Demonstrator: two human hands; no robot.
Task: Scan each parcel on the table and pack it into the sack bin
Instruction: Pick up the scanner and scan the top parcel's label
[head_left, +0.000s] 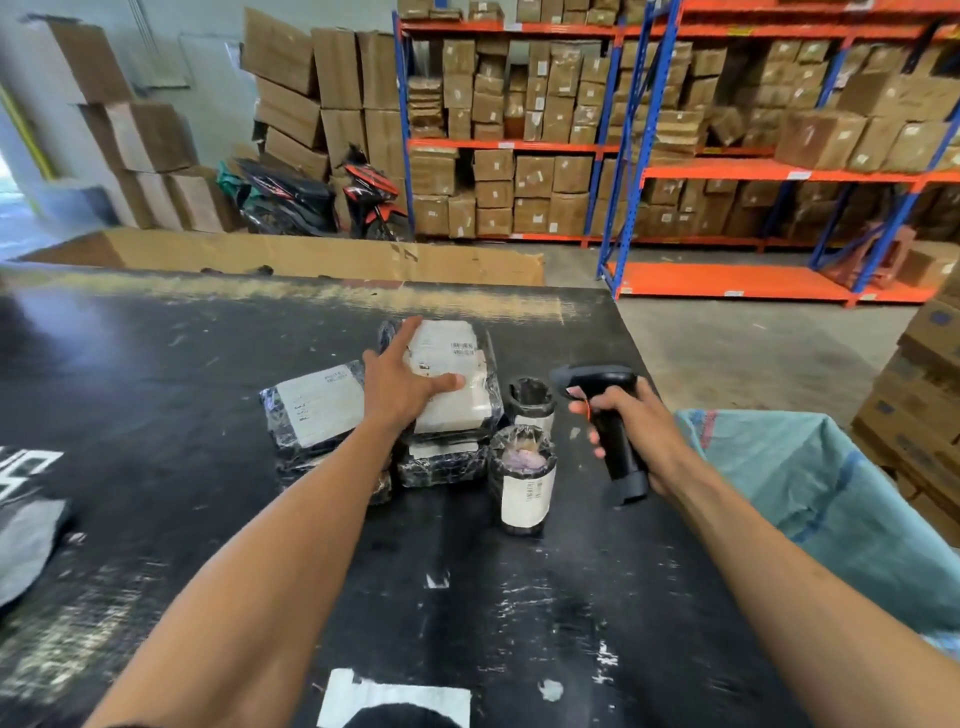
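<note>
Both my forearms reach out over the black table (156, 395), which is scuffed and runs under everything I'm working on. Off to the right of my right hand (631, 421) stands the sack bin (810, 483), its blue-green woven mouth open and close beside the table edge, so the drop should be short once the scan is done. Under my left hand (400, 384) sits the top parcel (452, 374), a flat one in dark wrap with a big white label, lying on another flat parcel; a third flat parcel (317, 405) lies just left of that hand. My left fingers are spread and relaxed on the top parcel, pressing rather than gripping. Between my hands stand two small wrapped cylinders (522, 478), upright, each with a label. My right hand is clenched round the handle of the black scanner (602, 405), its head aimed left toward the stack. To do this well, I reckon I should hold the parcel flat, keep my thumb off the barcode near the label's far corner, and tilt the scanner down onto it before lifting anything.
</note>
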